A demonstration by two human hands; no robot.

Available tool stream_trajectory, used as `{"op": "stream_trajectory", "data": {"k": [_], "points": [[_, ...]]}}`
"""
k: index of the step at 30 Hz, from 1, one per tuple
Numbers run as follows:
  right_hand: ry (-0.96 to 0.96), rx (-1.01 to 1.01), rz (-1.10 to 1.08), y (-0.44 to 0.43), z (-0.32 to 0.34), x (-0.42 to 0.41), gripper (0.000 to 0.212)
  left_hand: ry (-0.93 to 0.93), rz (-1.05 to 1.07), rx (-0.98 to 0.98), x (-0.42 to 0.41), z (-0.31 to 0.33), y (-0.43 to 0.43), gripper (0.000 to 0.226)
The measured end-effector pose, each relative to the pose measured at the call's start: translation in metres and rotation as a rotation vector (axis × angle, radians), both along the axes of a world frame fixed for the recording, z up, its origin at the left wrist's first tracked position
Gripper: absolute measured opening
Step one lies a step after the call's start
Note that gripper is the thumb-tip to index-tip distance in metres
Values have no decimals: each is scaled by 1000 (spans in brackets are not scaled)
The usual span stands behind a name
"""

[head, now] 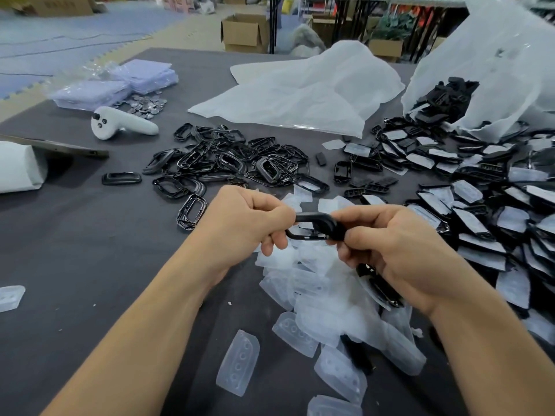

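The work appears to be partly done. A heap of clear pads lies on the dark surface. Beyond and to the left of that heap sits a sizeable pile of bare black frames, which look like finished pieces. To the right of the heap a much larger spread of film-backed black parts spills from a white bag, so most of the job seems left. Just above the heap's far edge, the black shell hangs between both hands. The left hand pinches its left end with curled fingers, and the right hand clamps its right end, knuckles up. Both forearms angle inward as if prying it apart.
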State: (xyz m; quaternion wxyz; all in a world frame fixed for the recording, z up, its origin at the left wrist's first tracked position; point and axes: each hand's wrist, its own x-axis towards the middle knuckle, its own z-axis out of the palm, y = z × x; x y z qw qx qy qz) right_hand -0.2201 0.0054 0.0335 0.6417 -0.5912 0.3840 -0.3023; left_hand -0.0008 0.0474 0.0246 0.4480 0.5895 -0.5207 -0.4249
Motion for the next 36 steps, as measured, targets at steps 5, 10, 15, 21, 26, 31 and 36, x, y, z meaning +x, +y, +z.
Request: {"op": "stream_trajectory", "data": {"k": [5,10,15,21,26,31,36], "points": [[196,-68,31,0,-1,0,31,-95,48,15,-2,2,1,13],[225,-114,-17,3,-4,10,11,36,61,23,-13,-3,-2,13],[190,-105,-88,6,-4,17,21,101,27,-28,-15,-6,-2,14],[65,6,-24,9,0,18,20,67,18,-119,-16,-7,-3,23],[-40,145,-74,1,-3,9,37,-60,-6,-107,-9,-7,-4,23],[9,62,-285,2,-9,18,19,-40,-159,-41,-5,-3,-3,13],[36,-56,-309,2,-6,18,23,-34,-176,15,-1,-1,-1,7]]}}
